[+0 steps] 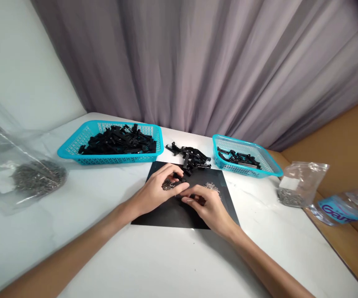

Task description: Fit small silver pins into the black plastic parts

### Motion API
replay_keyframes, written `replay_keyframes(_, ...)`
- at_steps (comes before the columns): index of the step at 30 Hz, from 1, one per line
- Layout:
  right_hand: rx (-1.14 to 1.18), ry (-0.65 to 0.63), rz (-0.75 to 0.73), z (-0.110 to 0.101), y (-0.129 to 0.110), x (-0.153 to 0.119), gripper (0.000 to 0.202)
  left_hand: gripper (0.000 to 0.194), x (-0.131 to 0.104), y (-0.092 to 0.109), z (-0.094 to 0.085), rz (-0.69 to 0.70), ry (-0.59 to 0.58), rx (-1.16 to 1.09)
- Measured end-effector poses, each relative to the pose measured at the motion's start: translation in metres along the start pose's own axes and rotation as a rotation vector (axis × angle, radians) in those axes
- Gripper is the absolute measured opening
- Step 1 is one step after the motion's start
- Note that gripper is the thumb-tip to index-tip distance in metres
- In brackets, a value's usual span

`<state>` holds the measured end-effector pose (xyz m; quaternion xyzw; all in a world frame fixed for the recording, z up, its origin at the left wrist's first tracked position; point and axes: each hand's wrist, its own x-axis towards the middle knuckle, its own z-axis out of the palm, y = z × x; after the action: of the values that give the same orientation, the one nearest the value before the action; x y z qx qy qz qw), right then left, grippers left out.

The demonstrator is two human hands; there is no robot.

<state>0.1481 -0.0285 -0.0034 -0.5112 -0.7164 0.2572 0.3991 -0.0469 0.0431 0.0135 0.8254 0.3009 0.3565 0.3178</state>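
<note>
Over a black mat (172,215), my left hand (160,186) is closed on a black plastic part (179,178), gripped between thumb and fingers. My right hand (205,203) touches the left fingertips, its own fingers pinched together; whatever they hold is too small to make out. One pile of small metal pieces (167,185) lies beside my left hand, partly hidden by it. Another metal pile (212,187) is just behind my right hand. Loose black parts (193,157) are heaped at the mat's back edge.
A blue basket (119,158) full of black parts stands at the back left, a second blue basket (243,169) with fewer at the back right. Bags of metal pieces lie left (39,178) and right (292,196). A plastic bottle (340,209) lies far right. A curtain (179,62) hangs behind.
</note>
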Motion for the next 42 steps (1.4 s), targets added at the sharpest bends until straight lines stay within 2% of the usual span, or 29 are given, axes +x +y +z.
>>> replay_keyframes(4,0.045,0.003,0.079,-0.008,0.004,0.000,0.011,0.022,0.000,0.001,0.000,0.028,-0.018,-0.011)
replay_keyframes(7,0.099,-0.019,0.120,-0.015,0.008,-0.001,0.013,0.027,-0.001,0.004,-0.002,0.000,-0.054,-0.001)
replay_keyframes(10,0.178,-0.026,0.141,-0.021,0.009,-0.002,0.015,0.029,-0.002,0.006,-0.002,-0.025,-0.070,0.051)
replay_keyframes(13,0.254,-0.024,0.145,-0.027,0.008,-0.002,0.018,0.031,-0.004,0.005,0.002,0.023,-0.104,0.138)
replay_keyframes(18,0.265,-0.053,0.151,-0.033,0.007,-0.001,0.020,0.067,-0.007,0.003,0.008,-0.017,-0.120,0.162)
replay_keyframes(23,0.208,-0.044,0.122,-0.036,0.005,-0.001,0.019,0.058,-0.005,0.006,0.011,0.043,-0.185,0.228)
replay_keyframes(27,0.120,-0.053,0.031,-0.037,0.003,-0.003,0.019,0.066,-0.004,0.006,0.013,0.046,-0.172,0.255)
replay_keyframes(30,0.140,-0.050,0.060,-0.036,0.003,-0.005,0.020,0.070,-0.005,0.004,0.014,0.061,-0.151,0.263)
replay_keyframes(33,0.108,-0.006,0.111,-0.035,0.002,-0.007,0.010,0.061,-0.004,0.004,0.013,0.079,-0.103,0.258)
replay_keyframes(35,0.063,0.006,0.076,-0.034,0.001,-0.008,0.009,0.055,-0.004,0.005,0.012,0.095,-0.084,0.272)
replay_keyframes(42,0.030,-0.011,0.001,-0.027,-0.003,-0.010,0.013,0.057,-0.002,0.007,0.010,0.144,-0.082,0.299)
